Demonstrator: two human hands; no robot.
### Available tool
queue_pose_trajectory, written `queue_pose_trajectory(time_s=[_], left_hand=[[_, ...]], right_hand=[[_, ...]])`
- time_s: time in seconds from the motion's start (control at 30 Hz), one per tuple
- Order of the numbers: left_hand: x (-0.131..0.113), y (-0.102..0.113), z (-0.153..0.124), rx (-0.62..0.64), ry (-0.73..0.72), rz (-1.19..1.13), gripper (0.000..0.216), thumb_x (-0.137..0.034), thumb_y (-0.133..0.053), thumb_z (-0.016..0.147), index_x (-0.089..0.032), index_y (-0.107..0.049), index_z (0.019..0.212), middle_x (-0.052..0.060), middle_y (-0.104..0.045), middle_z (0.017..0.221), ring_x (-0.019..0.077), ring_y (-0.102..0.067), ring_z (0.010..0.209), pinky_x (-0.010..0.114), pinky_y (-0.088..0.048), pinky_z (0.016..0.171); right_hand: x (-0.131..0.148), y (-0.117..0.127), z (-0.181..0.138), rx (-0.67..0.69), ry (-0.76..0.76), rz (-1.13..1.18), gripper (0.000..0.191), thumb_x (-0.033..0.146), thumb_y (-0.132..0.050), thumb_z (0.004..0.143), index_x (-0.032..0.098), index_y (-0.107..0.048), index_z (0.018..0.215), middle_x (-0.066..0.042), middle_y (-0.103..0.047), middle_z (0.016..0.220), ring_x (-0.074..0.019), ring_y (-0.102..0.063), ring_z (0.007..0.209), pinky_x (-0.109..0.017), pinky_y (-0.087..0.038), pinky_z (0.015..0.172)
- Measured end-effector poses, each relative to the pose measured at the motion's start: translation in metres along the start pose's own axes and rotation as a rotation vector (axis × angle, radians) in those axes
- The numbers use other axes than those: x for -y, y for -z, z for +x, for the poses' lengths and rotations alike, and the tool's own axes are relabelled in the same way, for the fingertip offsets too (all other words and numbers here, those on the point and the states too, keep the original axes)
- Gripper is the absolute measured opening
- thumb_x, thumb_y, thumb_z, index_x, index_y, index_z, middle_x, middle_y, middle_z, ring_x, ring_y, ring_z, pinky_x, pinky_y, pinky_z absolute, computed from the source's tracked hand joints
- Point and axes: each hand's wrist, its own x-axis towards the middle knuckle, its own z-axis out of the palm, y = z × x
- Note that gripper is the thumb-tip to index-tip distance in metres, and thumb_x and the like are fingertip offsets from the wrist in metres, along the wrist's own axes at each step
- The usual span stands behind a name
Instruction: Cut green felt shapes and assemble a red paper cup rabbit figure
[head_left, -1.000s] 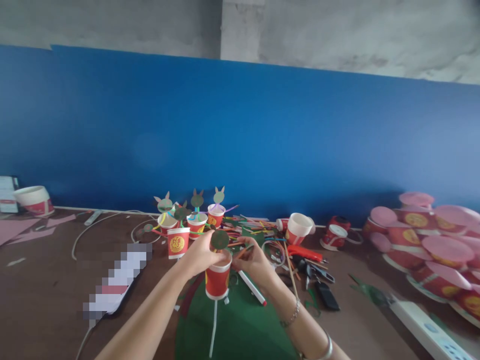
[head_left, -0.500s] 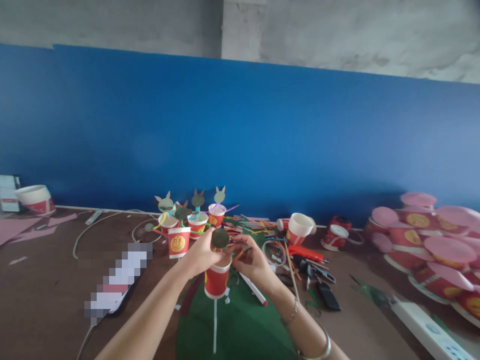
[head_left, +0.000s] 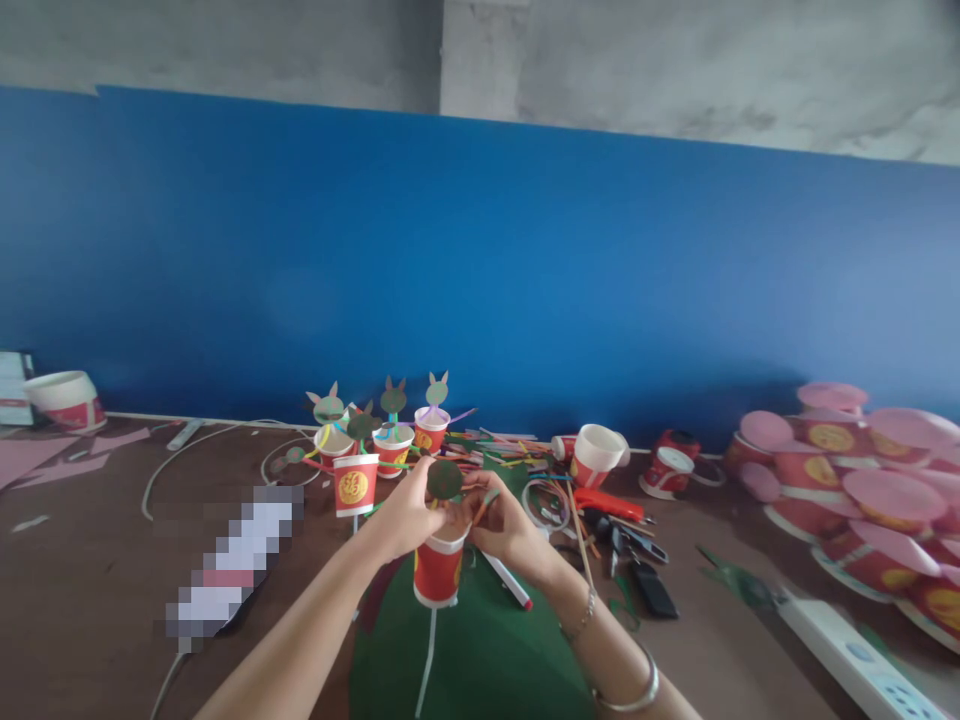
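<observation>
In the head view, pinches an orange strip (head_left: 482,504) in the right hand (head_left: 507,520) and curls the left hand (head_left: 406,515) beside the dark disc (head_left: 445,481), just above the rim of the red cup (head_left: 437,574); cannot tell the left hand's hold. Has the red cup upright between the hands, over the green mat (head_left: 517,670), with a white stick (head_left: 428,655) below its base.
</observation>
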Motion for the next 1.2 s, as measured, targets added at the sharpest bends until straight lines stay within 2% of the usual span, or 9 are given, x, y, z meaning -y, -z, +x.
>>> queue_pose_trajectory(time_s=[0.23,0.4,0.6,0.77,0.87,1.03,1.2], left_hand=[[-0.001,-0.001,-0.001,0.028,0.013,-0.026,0.048,-0.014,-0.062,0.064,-0.015,-0.049,0.110,0.009,-0.064,0.100,0.0218,-0.059,0.094,0.033,-0.045,0.083],[0.000,0.001,0.000,0.020,0.035,-0.031,0.051,-0.014,-0.063,0.063,-0.015,-0.047,0.112,0.009,-0.064,0.098,0.0219,-0.059,0.093,0.032,-0.045,0.081],[0.003,-0.001,-0.001,0.068,0.004,0.020,0.044,-0.011,-0.057,0.065,-0.017,-0.048,0.107,0.006,-0.063,0.096,0.0200,-0.059,0.090,0.030,-0.046,0.077],[0.005,-0.005,-0.002,0.083,0.008,-0.002,0.038,-0.012,-0.059,0.065,-0.017,-0.048,0.101,0.004,-0.063,0.088,0.0191,-0.060,0.085,0.029,-0.046,0.074],[0.005,-0.006,-0.002,0.087,0.010,-0.029,0.040,-0.012,-0.060,0.065,-0.017,-0.047,0.103,0.004,-0.064,0.091,0.0193,-0.060,0.087,0.030,-0.046,0.075],[0.001,-0.003,0.000,0.032,0.019,-0.025,0.045,-0.019,-0.063,0.066,-0.017,-0.047,0.107,0.008,-0.064,0.101,0.0212,-0.060,0.090,0.032,-0.046,0.079],[-0.007,0.001,0.001,-0.076,0.073,0.057,0.046,-0.021,-0.065,0.063,-0.018,-0.046,0.105,0.006,-0.066,0.094,0.0223,-0.062,0.086,0.031,-0.047,0.074]], right_hand=[[0.008,-0.001,-0.001,0.019,-0.047,0.042,0.047,0.009,-0.064,0.063,0.024,-0.043,0.102,0.004,-0.052,0.076,-0.0118,-0.055,0.069,-0.022,-0.042,0.061],[0.004,0.002,-0.001,0.032,-0.036,-0.016,0.051,0.010,-0.064,0.062,0.024,-0.043,0.106,0.003,-0.054,0.082,-0.0125,-0.055,0.069,-0.023,-0.043,0.060],[0.003,0.003,-0.003,0.054,-0.040,-0.054,0.057,0.006,-0.061,0.061,0.024,-0.043,0.112,0.004,-0.052,0.074,-0.0114,-0.053,0.066,-0.022,-0.043,0.058],[0.006,0.004,-0.004,0.076,-0.093,0.015,0.059,0.006,-0.059,0.060,0.024,-0.042,0.113,0.006,-0.051,0.070,-0.0093,-0.050,0.061,-0.019,-0.039,0.054],[0.006,0.005,-0.003,0.086,-0.112,0.042,0.058,0.006,-0.060,0.059,0.024,-0.042,0.111,0.006,-0.051,0.070,-0.0088,-0.050,0.060,-0.018,-0.038,0.052],[0.007,0.003,0.001,-0.015,-0.075,0.093,0.054,0.010,-0.066,0.059,0.024,-0.045,0.106,0.005,-0.055,0.074,-0.0119,-0.055,0.067,-0.023,-0.043,0.061],[0.004,0.002,0.005,-0.149,-0.080,0.159,0.048,0.014,-0.073,0.056,0.023,-0.048,0.097,0.003,-0.058,0.083,-0.0093,-0.055,0.058,-0.023,-0.044,0.055]])
